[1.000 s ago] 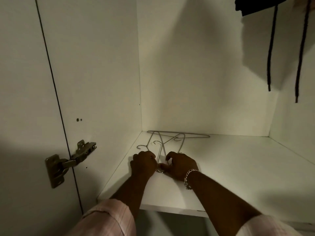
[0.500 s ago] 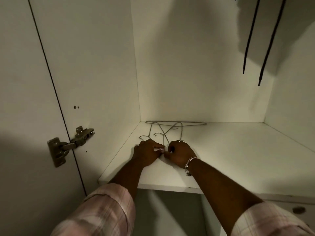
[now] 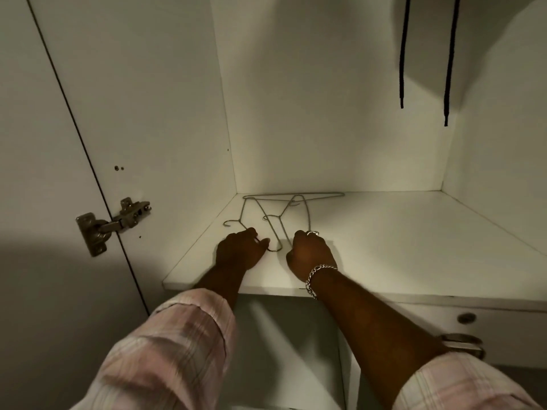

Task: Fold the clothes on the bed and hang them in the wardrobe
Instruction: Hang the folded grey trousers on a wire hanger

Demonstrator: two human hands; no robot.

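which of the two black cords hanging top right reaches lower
The right cord: its tip ends lower than that of the left cord beside it.

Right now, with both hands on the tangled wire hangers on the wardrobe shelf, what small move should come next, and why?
Probably pull the hands apart to free one hanger. The left hand and right hand each grip wire of the hangers, whose frames and hooks overlap on the shelf.

1. The left hand [image 3: 241, 252] is pinching a wire hanger [image 3: 273, 232] lying on the wardrobe shelf [image 3: 399, 241].
2. The right hand [image 3: 310, 254], just beside, is curling round another hanger wire.
3. Two black cords [image 3: 402, 54] are hanging above the shelf.
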